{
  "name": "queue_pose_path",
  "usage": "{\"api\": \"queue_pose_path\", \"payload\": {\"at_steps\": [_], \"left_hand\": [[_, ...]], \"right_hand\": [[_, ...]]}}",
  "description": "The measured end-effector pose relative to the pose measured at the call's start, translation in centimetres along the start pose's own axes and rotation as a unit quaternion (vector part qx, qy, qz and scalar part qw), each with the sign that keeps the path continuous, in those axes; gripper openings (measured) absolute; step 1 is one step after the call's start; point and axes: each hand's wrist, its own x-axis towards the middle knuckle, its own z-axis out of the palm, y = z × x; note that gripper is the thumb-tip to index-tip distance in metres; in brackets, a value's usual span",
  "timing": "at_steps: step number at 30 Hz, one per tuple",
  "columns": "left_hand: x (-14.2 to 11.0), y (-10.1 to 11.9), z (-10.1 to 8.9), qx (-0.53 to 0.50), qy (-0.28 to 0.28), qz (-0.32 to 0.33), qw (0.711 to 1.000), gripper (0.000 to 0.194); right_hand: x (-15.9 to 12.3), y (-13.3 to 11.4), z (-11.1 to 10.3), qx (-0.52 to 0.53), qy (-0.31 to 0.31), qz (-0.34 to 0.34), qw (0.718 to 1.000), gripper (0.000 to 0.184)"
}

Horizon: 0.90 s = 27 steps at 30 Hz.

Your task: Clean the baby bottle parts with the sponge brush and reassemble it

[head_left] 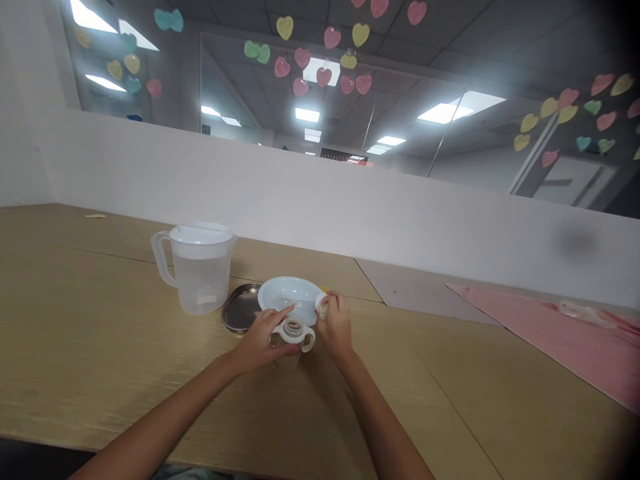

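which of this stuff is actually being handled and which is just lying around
Being handled: two-handled white cup in the left hand; small white piece in the right hand.

Lying around: white bowl, steel plate, plastic water pitcher, pink sheet.

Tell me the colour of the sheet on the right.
The sheet is pink, shown best in the head view.

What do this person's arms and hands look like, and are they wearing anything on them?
The left hand and right hand are bare, with no gloves, and no ring, watch or bracelet shows. The left forearm and right forearm are bare too, with no sleeve on them. A sliver of pale cloth shows at the bottom edge, too little to tell the garment.
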Motion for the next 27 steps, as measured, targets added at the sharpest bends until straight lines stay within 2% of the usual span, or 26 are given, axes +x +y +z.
{"api": "queue_pose_path", "payload": {"at_steps": [4, 9, 19, 21, 27], "left_hand": [[-0.01, 0.02, -0.05, 0.002, 0.0, 0.004, 1.0, 0.075], [-0.02, 0.18, -0.14, 0.003, -0.002, 0.0, 1.0, 0.073], [-0.03, 0.17, -0.17, 0.006, -0.007, -0.003, 1.0, 0.075], [-0.02, 0.2, -0.17, 0.009, -0.01, -0.005, 1.0, 0.075], [-0.02, 0.1, -0.15, 0.009, -0.006, 0.001, 1.0, 0.074]], "right_hand": [[-0.3, 0.02, -0.07, -0.019, -0.023, 0.02, 0.999, 0.027], [-0.5, -0.17, -0.26, -0.04, -0.058, 0.031, 0.997, 0.033], [-0.24, -0.36, 0.34, -0.152, -0.074, -0.052, 0.984, 0.048], [-0.14, -0.54, 0.25, -0.159, -0.084, -0.049, 0.982, 0.047], [-0.04, -0.43, 0.38, -0.136, -0.093, -0.007, 0.986, 0.03]]}}
